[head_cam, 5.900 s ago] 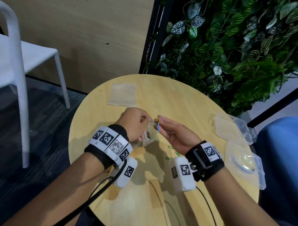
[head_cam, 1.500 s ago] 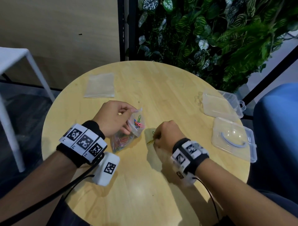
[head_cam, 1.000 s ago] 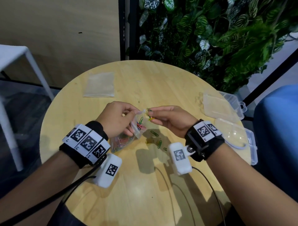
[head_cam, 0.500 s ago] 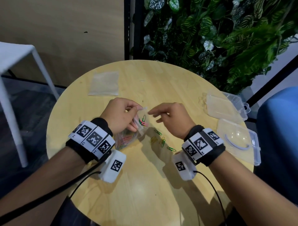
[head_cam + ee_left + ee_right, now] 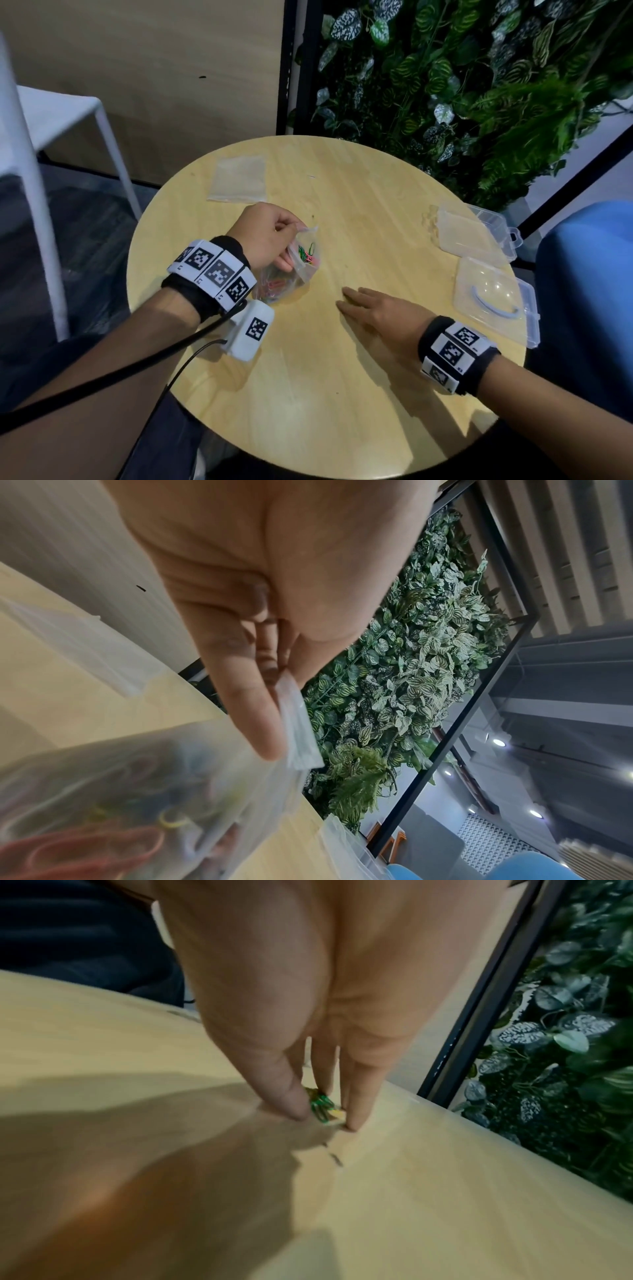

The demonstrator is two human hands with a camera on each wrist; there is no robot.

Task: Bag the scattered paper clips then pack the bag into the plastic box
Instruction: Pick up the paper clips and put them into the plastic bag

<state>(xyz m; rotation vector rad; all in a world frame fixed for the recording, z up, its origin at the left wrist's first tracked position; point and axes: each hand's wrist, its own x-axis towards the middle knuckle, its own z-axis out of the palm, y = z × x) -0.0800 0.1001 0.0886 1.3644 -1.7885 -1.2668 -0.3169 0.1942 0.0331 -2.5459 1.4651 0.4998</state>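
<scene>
My left hand [image 5: 274, 236] pinches the rim of a clear zip bag [image 5: 294, 270] that holds several coloured paper clips and sags onto the round wooden table [image 5: 342, 394]. In the left wrist view its fingers [image 5: 260, 718] pinch the bag's lip, and the bag [image 5: 137, 791] hangs below them. My right hand [image 5: 356, 303] lies low on the table to the right of the bag with its fingers straight. In the right wrist view green and yellow clips [image 5: 322, 1107] lie between its thumb and fingertips [image 5: 352, 1118], which touch the tabletop. The hand hides these clips in the head view.
Two clear plastic boxes stand at the table's right edge, one farther back [image 5: 472, 236] and one nearer with a blue handle [image 5: 493, 301]. A spare empty bag [image 5: 239, 178] lies at the back left. There is a white chair [image 5: 30, 144] at the left, a plant wall behind and a blue seat [image 5: 589, 291] at the right.
My right hand has come down from the bag's mouth onto the table and now covers the loose clips beside the bag. My left hand still holds the bag in the same place.
</scene>
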